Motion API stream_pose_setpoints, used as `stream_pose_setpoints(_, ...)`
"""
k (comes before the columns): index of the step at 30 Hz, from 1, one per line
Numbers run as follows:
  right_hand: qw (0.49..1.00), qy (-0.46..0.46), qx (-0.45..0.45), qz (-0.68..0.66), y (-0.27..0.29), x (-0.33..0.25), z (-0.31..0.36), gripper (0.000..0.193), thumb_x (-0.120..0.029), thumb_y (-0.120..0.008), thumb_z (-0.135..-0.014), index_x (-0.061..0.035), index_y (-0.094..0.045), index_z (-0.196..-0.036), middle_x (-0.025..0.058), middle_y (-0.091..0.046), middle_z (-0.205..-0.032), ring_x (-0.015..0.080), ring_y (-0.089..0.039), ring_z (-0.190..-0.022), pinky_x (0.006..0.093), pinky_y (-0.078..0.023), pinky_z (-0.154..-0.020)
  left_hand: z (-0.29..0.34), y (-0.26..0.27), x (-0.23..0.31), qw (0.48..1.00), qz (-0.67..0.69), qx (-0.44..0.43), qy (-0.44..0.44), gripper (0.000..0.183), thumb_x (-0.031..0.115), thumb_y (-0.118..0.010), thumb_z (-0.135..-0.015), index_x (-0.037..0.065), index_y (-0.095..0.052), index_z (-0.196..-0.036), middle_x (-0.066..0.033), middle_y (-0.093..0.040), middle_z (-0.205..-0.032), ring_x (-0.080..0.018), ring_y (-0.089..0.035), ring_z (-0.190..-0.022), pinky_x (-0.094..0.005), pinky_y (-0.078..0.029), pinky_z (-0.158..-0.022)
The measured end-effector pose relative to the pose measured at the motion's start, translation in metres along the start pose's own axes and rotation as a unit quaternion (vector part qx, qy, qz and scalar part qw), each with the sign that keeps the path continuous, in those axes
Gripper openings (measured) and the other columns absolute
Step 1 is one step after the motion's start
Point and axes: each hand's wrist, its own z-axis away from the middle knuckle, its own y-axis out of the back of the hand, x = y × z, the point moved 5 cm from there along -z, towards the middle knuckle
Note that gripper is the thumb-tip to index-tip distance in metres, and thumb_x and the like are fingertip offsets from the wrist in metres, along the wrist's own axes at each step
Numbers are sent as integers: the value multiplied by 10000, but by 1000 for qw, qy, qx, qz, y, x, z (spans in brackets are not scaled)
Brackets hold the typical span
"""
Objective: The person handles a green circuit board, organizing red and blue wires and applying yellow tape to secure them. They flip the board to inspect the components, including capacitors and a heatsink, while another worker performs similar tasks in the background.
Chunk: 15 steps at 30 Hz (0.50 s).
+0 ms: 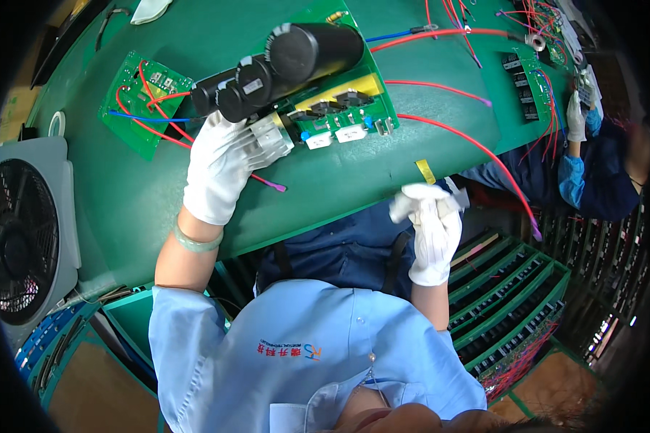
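My left hand [215,169], in a white glove, grips a green circuit board [384,97] by the finned metal heat sink [269,144] on its near left corner. Large black cylindrical capacitors [318,52] stand along the board, and a yellow strip [339,94] runs across it. Red wires with purple ends and a blue wire trail from it over the table. My right hand [435,242], also gloved, is off the table's front edge, fingers closed on a pale crumpled piece [456,200], smeared by motion; whether cloth or film I cannot tell.
Another green board [133,108] with wires lies on the green table [325,184] at left, near a grey fan [29,224]. A yellow tape piece [425,171] sticks at the front edge. At right are another wired board [523,94], a co-worker's gloved hand [576,119] and green racks [509,296].
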Motion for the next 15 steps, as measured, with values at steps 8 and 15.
stream_pose_setpoints(8,977,-90,-74,-180,-49,10,-68,402,-221,-481,-1037,51,-497,-1333,183,-542,-1356,225,-572,-1184,355,-412,-1070,6,-18,19,992,-94,0,-87,345,185,-437,-1049,58,-452,-1369,-108,-589,-1199,-218,-624,-1022,-342,-539,-867)
stream_pose_setpoints(15,933,-194,-278,-119,-71,1,-34,444,-231,-494,-1031,68,-479,-1358,165,-555,-1358,211,-575,-1200,340,-438,-1039,-4,2,20,992,-2,79,-101,290,161,-618,-960,102,-568,-1240,-22,-631,-1147,-149,-609,-1043,-394,-521,-894)
